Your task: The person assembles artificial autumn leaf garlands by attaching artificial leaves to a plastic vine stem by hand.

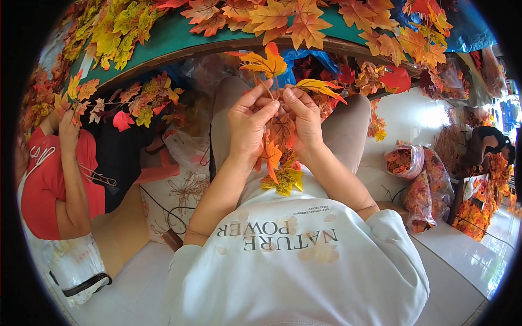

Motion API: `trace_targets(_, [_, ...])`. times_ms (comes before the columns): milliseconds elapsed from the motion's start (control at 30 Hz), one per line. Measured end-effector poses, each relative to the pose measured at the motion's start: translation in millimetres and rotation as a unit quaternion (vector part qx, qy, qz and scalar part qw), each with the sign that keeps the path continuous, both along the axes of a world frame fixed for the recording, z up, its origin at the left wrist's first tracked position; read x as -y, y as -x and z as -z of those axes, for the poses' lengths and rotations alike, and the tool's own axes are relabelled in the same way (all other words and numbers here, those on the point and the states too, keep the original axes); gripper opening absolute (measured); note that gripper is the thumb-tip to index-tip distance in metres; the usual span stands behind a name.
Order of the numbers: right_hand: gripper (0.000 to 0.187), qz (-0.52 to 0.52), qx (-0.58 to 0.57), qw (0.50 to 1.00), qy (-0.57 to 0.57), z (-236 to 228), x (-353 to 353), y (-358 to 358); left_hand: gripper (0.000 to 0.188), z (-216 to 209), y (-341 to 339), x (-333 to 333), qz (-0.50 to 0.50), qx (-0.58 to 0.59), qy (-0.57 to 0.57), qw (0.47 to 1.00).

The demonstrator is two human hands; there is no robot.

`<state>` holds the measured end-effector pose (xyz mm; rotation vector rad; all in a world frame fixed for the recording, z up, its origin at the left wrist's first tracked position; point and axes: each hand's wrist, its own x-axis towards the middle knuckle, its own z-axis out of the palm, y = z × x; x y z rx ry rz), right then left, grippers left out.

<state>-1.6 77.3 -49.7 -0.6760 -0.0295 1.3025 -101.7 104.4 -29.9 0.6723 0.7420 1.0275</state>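
Above my lap, both hands are raised close together over a strand of artificial maple leaves. My left hand (251, 119) is closed, thumb and fingers pinching a thin brown stem below an orange-yellow leaf (266, 64). Beside it, my right hand (304, 117) is closed too, thumb against forefinger; a yellow leaf with red tips (318, 87) sticks out past its fingers. What exactly the right fingertips grip is partly hidden, but it looks like the leaf's stem. Orange leaves (273, 155) and a yellow-green leaf (286, 182) hang below the hands against my shirt.
A green-topped table (157, 51) heaped with autumn leaves curves ahead. On the left, a co-worker in a red shirt (65, 185) holds a leaf branch (128, 100). Plastic bags of orange leaves (421, 187) stand at right; another person (481, 146) sits farther off.
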Motion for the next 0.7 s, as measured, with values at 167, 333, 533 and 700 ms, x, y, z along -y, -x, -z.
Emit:
trace_targets(167, [0.010, 0.003, 0.012, 1.000, -0.017, 2.0, 2.1, -3.0, 0.043, 0.9, -1.6, 0.0, 0.009, 0.005, -0.004, 1.000])
trace_targets(333, [0.012, -0.001, 0.007, 1.000, -0.020, 3.9, -0.2, -2.3, 0.043, 1.6, -1.2, -1.4, 0.011, -0.001, 0.000, 1.000])
trace_targets(533, [0.010, -0.008, 0.021, 1.000, -0.013, 11.7, -1.2, -3.2, 0.042, 4.9, -0.8, -2.9, 0.010, 0.001, -0.002, 1.000])
trace_targets(700, [0.009, 0.003, 0.087, 0.996, -0.006, 7.3, 2.3, -3.2, 0.040, 15.3, -3.3, -5.7, 0.007, -0.001, -0.023, 1.000])
